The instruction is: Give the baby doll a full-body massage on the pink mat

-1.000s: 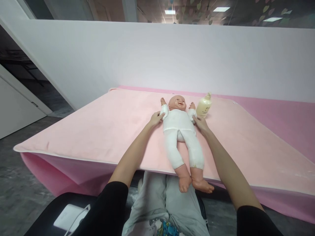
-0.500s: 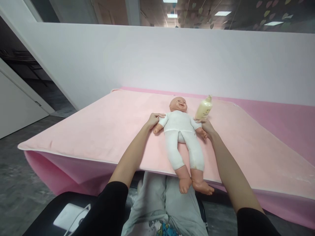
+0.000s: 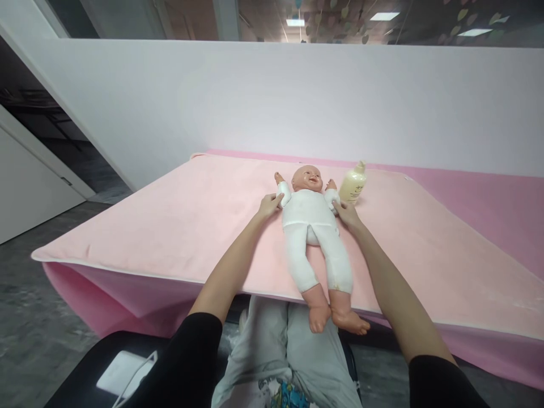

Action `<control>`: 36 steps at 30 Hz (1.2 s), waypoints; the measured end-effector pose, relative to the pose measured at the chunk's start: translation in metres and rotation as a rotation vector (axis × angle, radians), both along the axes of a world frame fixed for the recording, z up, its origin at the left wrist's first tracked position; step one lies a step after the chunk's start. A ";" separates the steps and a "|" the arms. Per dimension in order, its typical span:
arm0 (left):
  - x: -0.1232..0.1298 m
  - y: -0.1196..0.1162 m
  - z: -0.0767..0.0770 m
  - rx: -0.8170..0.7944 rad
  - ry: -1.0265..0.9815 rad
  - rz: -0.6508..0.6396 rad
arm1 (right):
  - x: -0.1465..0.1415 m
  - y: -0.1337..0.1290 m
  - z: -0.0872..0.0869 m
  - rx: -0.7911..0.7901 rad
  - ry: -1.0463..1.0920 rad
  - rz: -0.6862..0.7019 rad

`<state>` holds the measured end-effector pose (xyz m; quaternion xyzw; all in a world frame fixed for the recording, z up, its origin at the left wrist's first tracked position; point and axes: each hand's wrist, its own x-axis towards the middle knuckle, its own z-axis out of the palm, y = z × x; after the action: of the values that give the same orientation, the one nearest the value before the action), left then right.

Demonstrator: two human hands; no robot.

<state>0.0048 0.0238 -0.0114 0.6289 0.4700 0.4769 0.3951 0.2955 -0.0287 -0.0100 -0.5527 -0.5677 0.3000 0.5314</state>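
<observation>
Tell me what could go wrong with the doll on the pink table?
The bottle stands close beside the right hand, so a sideways bump might tip it over. The doll has its feet sticking out past the edge of the pink cover, so a pull toward the person might slide it off.

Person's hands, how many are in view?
2: the left hand holds the doll by one arm, the right hand by its other arm, near the yellow bottle. I see no others.
</observation>
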 end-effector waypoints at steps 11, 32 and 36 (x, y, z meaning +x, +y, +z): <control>-0.003 -0.005 0.003 -0.049 -0.232 -0.139 | 0.008 -0.003 -0.001 -0.065 0.136 0.099; -0.009 -0.016 0.015 -0.167 -0.326 -0.240 | 0.017 -0.010 0.005 -0.092 0.394 0.178; -0.006 -0.015 0.017 -0.130 -0.315 -0.247 | 0.015 -0.009 0.009 -0.052 0.409 0.206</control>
<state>-0.0010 0.0084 0.0058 0.5727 0.3514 0.4859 0.5589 0.3107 -0.0378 -0.0015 -0.4329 -0.4935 0.4730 0.5876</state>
